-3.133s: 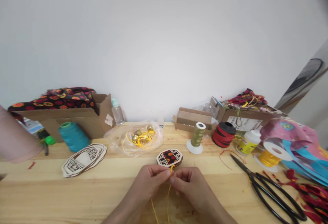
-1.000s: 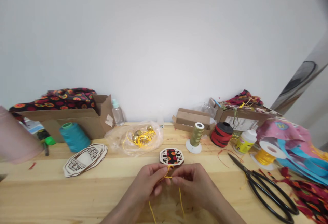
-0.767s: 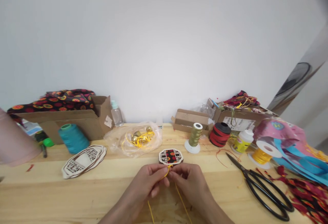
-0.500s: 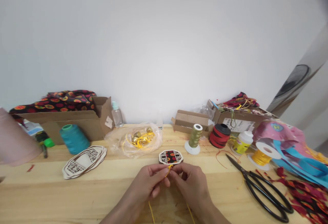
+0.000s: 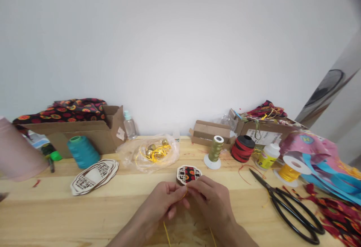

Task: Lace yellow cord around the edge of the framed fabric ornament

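My left hand (image 5: 169,200) pinches a yellow cord (image 5: 167,234) between thumb and fingers. Close against it, my right hand (image 5: 211,198) is closed with its fingertips on the same cord, and a second strand hangs below that wrist. Just beyond my fingers lies an octagonal wooden piece (image 5: 188,173), with a pale lattice border around a black fabric centre bearing red and orange circles. My right fingers cover its near edge. The exact shape of the cord at my fingertips is mostly hidden.
Left are cut-out wooden frames (image 5: 94,177) and a teal thread cone (image 5: 83,152). A plastic bag (image 5: 148,153) holds bells and yellow cord. Rightward stand an olive spool (image 5: 216,151), red-black spool (image 5: 242,149), glue bottle (image 5: 267,156) and yellow spool (image 5: 290,170); black scissors (image 5: 290,209) lie nearer.
My right hand has moved slightly up and its fingers now cover more of the wooden piece's near edge. The yellow loop seen between my fingertips is now mostly hidden.
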### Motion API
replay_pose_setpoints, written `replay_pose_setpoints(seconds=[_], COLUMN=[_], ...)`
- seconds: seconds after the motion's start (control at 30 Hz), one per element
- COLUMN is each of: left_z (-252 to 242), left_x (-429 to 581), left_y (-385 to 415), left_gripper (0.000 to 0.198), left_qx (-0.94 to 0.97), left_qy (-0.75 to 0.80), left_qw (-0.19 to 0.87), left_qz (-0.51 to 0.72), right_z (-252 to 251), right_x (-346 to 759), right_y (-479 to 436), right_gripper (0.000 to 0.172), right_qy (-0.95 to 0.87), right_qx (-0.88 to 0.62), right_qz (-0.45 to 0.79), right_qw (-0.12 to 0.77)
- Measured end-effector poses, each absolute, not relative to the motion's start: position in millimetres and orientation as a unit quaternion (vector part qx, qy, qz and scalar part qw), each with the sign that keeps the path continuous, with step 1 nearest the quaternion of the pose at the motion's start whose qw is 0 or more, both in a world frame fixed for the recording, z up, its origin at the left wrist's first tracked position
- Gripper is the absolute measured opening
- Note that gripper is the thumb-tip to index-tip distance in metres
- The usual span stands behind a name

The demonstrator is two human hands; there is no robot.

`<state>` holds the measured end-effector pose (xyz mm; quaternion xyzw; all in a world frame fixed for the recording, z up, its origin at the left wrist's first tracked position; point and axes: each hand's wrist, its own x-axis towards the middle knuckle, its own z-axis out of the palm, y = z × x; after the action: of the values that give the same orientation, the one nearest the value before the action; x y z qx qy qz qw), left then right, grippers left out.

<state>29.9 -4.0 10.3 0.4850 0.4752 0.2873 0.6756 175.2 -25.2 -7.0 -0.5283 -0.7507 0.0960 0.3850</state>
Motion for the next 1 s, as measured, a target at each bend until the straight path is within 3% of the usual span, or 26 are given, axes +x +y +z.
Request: replay_pose_setpoints(seconds=[0.6,1.0], left_z=[0,-1], left_x=[37,43], left_y=[-3,-5], left_gripper=[0.034,0.03], left_qx=[0.473,0.533], left_qy=[0.445,0.458], left_qw=[0.673,0.603], left_qz=[0.353,0.378], right_z=[-1,-2], right_x=[175,177], right_y=[-26,-22], right_gripper=[0.014,0.01], right_qy=[-0.726,-0.691], right_qx=[-0.513,-0.575], right_qz=[0.114,0.183], right_qw=[0.444,0.399])
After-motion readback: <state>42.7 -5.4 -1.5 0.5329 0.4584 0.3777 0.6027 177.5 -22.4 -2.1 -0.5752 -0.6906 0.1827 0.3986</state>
